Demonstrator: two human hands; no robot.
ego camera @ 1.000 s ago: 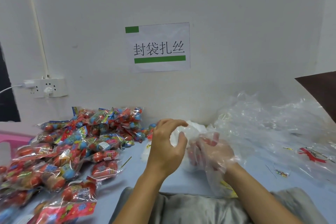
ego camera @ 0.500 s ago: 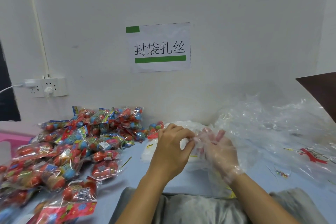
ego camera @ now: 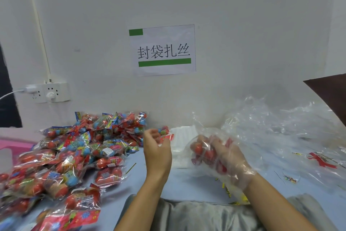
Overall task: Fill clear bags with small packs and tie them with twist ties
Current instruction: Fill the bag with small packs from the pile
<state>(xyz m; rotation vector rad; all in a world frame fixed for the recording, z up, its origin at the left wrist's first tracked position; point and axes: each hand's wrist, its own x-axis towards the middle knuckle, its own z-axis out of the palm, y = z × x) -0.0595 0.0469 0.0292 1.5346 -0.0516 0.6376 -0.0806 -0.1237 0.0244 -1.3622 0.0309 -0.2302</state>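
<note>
1. Right now my left hand (ego camera: 157, 153) is raised over the pale blue table (ego camera: 179, 182), bare, with its fingers curled loosely; whether it pinches the small pack (ego camera: 165, 134) of red and blue sweets just past its fingertips I cannot tell, since that spot is blurred
2. My right hand (ego camera: 227, 158) sits inside a clear bag (ego camera: 209, 152) and wears a thin clear glove; its fingers are wrapped around several red packs (ego camera: 201, 151) within the plastic, so the grip is closed on them
3. That bag hangs down from the hand toward my lap, and yellow print shows near its lower edge
4. Between my two hands, on the table, lies a white folded sheet (ego camera: 180, 137)
5. To my left a big heap of small packs (ego camera: 74, 155) covers the table, red, blue and yellow wrappers piled up to the wall and spilling toward the near edge
6. One thin twist tie (ego camera: 131, 168) lies beside that heap, apart from both hands
7. To my right a crumpled mound of empty clear bags (ego camera: 280, 127) spreads across the table
8. On the wall a paper sign (ego camera: 163, 50) with green bars hangs above the work spot, and a white socket (ego camera: 50, 92) with a plug in it sits off to the left
</note>
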